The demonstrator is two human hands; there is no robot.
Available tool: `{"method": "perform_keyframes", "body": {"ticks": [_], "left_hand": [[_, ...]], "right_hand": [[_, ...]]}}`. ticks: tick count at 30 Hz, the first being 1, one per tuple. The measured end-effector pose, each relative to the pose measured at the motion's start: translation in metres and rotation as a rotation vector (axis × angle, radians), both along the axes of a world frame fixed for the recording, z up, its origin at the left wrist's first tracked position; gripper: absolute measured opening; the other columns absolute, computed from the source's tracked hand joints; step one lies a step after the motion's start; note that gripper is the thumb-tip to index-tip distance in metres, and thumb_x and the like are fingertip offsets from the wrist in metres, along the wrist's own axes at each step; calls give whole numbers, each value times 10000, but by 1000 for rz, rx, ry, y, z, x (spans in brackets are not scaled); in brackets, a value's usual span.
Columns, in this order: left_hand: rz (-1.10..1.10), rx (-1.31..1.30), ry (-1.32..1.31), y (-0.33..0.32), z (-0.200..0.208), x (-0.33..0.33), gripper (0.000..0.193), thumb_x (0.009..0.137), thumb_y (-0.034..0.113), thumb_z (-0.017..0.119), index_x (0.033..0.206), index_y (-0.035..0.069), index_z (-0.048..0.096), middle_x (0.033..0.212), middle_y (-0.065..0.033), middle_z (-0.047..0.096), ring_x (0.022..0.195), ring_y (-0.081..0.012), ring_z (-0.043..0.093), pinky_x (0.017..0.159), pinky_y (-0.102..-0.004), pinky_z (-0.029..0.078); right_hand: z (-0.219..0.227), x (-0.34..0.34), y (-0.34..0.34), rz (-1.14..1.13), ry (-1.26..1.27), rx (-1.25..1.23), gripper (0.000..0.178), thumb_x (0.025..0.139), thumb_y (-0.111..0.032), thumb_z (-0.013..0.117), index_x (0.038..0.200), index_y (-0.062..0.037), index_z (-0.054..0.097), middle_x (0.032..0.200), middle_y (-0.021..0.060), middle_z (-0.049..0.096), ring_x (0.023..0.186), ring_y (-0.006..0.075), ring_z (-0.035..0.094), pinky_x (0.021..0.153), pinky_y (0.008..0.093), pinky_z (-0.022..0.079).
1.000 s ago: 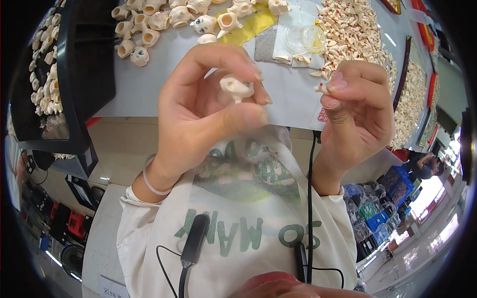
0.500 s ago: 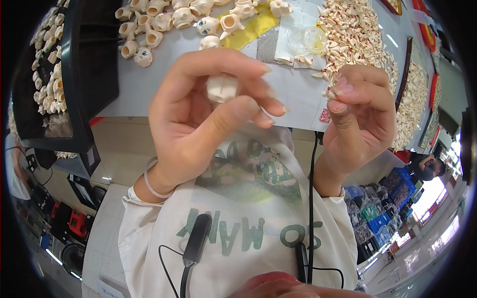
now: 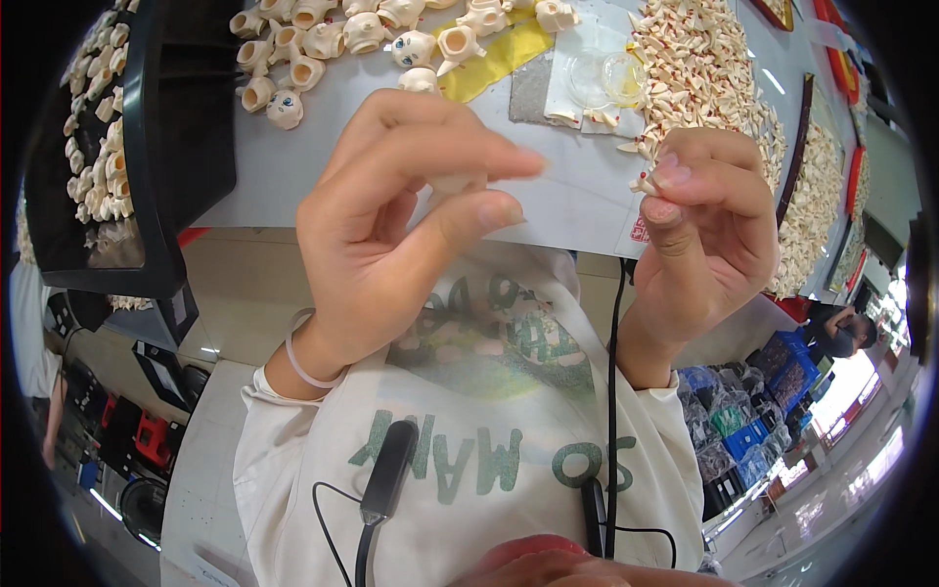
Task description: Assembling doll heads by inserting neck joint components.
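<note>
My left hand [image 3: 357, 230] is curled around a rounded cream piece [image 3: 457, 183], mostly hidden behind its fingers. The thumb and forefinger of that hand reach out with a gap between their tips. To the right, my right hand [image 3: 719, 220] pinches a small cream pointed piece [image 3: 641, 184] with a touch of red between thumb and fingertips. Both hands are raised over the near edge of the table, apart from each other. Beyond my right hand spreads a heap of similar small cream pointed pieces [image 3: 690, 73], many with red bits.
Several hollow cream doll heads [image 3: 323, 41], some with painted blue eyes, lie at the far left of the table beside a yellow sheet [image 3: 499, 61]. A clear round dish [image 3: 606, 78] stands by the heap. A black tray stand [image 3: 161, 147] borders the left.
My left hand's forefinger has straightened and its other fingers have drawn in, covering more of the rounded piece. My right hand stays nearly still with its small piece.
</note>
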State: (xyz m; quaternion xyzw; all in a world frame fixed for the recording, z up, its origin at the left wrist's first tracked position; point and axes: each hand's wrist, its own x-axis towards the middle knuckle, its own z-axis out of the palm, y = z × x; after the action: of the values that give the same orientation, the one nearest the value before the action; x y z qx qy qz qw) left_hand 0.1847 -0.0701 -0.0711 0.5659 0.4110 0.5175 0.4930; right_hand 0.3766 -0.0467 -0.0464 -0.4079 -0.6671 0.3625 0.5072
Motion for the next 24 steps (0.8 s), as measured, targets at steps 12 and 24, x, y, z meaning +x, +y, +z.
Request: {"method": "perform_keyframes", "body": {"ticks": [12,24], "left_hand": [[5,-187,-281,1,4,14,377,747,150,698,1025,-39,528,974,-176,592,819,-188,604,685,-255,502],[-15,-71,-208,-5,-6,14,363,703,119,733,965,-48,546,884,-151,594,808,-198,604,722,-284,496]], "right_hand": [[-1,-3,-3,-16,13,-89,161,722,-46,686,823,12,574,831,117,531,718,144,488,581,196,381],[-5,-11,-11,44,13,-74,170,696,-36,700,808,-2,576,827,106,523,735,143,491,632,226,392]]}}
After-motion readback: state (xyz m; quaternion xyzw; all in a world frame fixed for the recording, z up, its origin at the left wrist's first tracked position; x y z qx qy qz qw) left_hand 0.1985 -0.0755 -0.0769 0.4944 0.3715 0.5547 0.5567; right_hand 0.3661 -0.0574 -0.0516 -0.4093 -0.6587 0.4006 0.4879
